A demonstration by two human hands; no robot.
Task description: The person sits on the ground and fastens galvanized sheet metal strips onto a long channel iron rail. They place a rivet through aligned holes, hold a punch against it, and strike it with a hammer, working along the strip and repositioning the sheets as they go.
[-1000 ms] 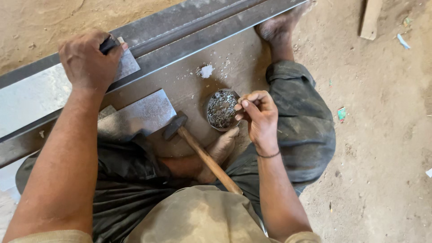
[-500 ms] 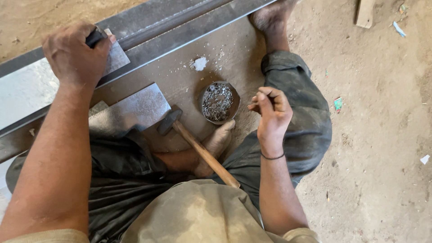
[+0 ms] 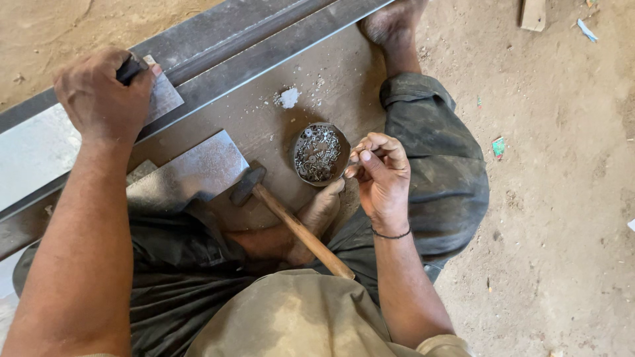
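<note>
— Down on the dusty earthen floor [image 3: 562, 218], seen from the head camera, what is the person's left hand [image 3: 102, 99] doing?

— It is gripping a dark-handled tool [image 3: 131, 68], fingers clamped round the handle, and pressing it onto a flat grey sheet-metal strip [image 3: 40, 149] lying along a long dark steel channel [image 3: 264, 39].

— And the right hand [image 3: 380, 175]?

— It is hovering just beside a small round metal tin of silvery fasteners [image 3: 319, 153], fingers curled together, thumb and forefinger pinching. Whether anything tiny is sitting between them I cannot tell.

— Where is the hammer?

— A wooden-handled hammer with a dark steel head [image 3: 288, 218] is lying untouched between the arms, its head near a second grey metal plate [image 3: 188, 173], its handle crossing the person's bare foot [image 3: 317, 215]. The tin is standing just past that foot, near a white crumbly patch [image 3: 288, 98].
</note>
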